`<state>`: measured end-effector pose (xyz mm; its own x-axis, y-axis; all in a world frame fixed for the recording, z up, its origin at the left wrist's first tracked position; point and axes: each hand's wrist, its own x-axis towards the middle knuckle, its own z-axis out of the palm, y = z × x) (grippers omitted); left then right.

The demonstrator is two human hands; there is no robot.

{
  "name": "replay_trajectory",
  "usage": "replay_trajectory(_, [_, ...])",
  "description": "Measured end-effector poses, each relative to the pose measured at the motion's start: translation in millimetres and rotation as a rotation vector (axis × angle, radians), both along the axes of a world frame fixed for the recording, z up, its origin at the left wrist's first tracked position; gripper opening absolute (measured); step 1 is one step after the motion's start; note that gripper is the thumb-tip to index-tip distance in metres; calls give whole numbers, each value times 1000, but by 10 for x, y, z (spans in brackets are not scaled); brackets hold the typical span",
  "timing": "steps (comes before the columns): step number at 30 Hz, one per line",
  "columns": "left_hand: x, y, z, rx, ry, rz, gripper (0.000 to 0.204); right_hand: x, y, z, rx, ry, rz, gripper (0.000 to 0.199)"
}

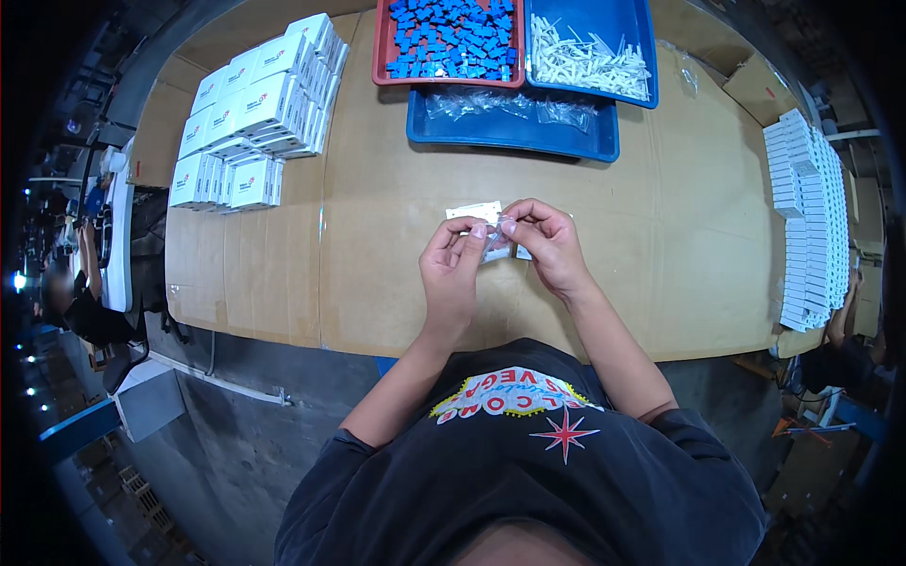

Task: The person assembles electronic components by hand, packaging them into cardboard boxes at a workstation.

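Observation:
Above the cardboard-covered table, my left hand (451, 274) and my right hand (555, 253) meet near the middle. Both are closed, thumbs against forefingers, pinching the upper edge of a small clear plastic bag (494, 249). What the bag contains, if anything, is too small to make out. Just beyond my fingers lies a white box (474, 209), partly covered by the hands. A small pale piece (522, 252) shows beside my right fingers, mostly hidden.
A red tray (380, 57) of blue plastic pieces and a blue tray (647, 99) of thin white pieces rest at the far side. Under them, another blue tray (510, 141) holds clear bags. White boxes (255, 108) are stacked left, more boxes (807, 226) right. People sit at both sides.

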<state>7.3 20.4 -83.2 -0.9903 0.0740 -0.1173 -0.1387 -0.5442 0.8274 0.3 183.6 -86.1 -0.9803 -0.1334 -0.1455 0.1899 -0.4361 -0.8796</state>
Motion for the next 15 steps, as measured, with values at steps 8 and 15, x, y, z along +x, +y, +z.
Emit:
replay_trajectory(8, [11,-20,16,-115,-16,-68,15,42,-40,15,28,53,-25,8])
replay_trajectory(15, [14,-18,41,-104,31,-81,14,56,-59,-29,-1,78,-1,8])
